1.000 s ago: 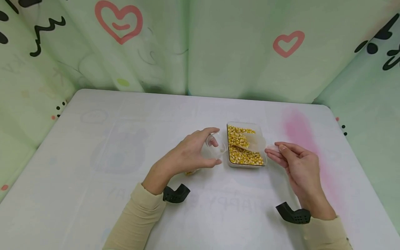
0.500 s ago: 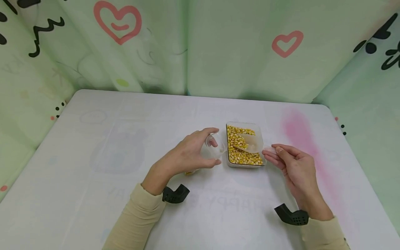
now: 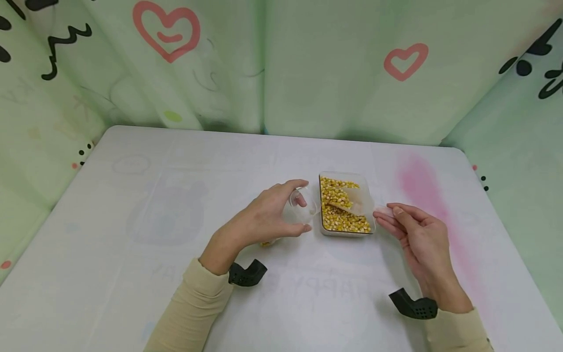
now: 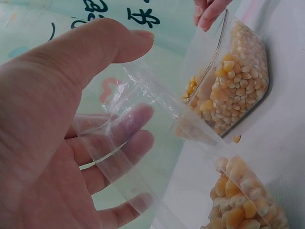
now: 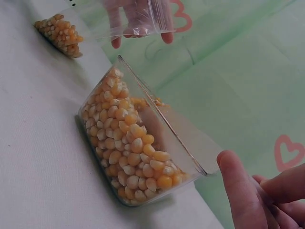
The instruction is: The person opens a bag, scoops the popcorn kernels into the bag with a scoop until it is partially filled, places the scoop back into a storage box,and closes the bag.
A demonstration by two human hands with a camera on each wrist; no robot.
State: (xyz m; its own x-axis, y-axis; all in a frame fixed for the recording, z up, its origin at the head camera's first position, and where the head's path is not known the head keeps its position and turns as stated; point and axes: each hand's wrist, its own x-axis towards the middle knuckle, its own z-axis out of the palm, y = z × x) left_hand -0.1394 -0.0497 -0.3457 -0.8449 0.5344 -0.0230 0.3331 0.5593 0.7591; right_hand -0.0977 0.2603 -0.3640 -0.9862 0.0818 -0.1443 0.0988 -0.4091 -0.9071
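Observation:
My left hand (image 3: 268, 212) curves around the mouth of a clear plastic zip bag (image 3: 303, 205), thumb and fingers spread wide apart. In the left wrist view, corn kernels (image 4: 240, 195) fill the bag's bottom, which rests on the table. Just right of it stands a clear rectangular box (image 3: 347, 234) holding plenty of yellow corn kernels (image 3: 345, 224). My right hand (image 3: 422, 239) pinches the handle of a translucent scoop (image 3: 360, 199), whose blade dips into the box with kernels on it. Fingers hide most of the handle.
Both things stand on a white table (image 3: 176, 274) with a pink patch at right. One loose kernel (image 4: 237, 139) lies between bag and box. A green curtain (image 3: 325, 88) with heart prints hangs behind and at the sides.
My right hand and the scoop shift slightly left and then back right over the box. The left hand and the bag stay in place.

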